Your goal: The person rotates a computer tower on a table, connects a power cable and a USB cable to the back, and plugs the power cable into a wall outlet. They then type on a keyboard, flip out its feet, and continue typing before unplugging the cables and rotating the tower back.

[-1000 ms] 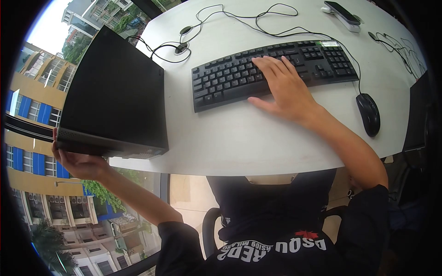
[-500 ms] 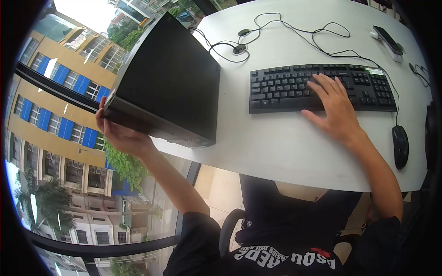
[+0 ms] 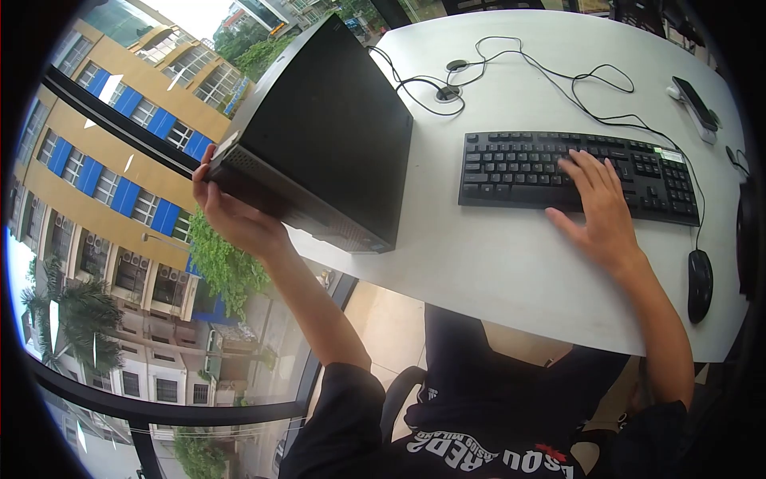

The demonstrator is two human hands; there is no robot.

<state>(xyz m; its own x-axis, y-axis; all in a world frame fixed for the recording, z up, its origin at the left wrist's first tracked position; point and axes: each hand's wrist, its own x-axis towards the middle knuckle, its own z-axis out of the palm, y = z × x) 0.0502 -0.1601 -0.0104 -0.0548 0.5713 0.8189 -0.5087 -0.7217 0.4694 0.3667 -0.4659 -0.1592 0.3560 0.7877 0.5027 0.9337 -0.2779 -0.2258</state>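
Observation:
A black desktop computer tower (image 3: 327,132) stands on the left part of the white table (image 3: 447,263). My left hand (image 3: 235,215) is at its near left corner, with the fingers curled round the edge and the palm against the front side; some fingertips are hidden behind the case. On the right, a black wired keyboard (image 3: 511,172) lies flat. My right hand (image 3: 602,207) rests over its middle, fingers spread on the keys and the thumb out past the near edge, holding nothing.
A black mouse (image 3: 700,286) lies right of the keyboard. Loose black cables (image 3: 594,86) run across the back, near a round cable grommet (image 3: 447,93). A phone (image 3: 692,102) sits on a white stand at the far right. A large window (image 3: 120,184) borders the table's left side.
The camera view has turned, so the tower and keyboard appear farther right. Both hands keep about the same places on the tower and the keyboard.

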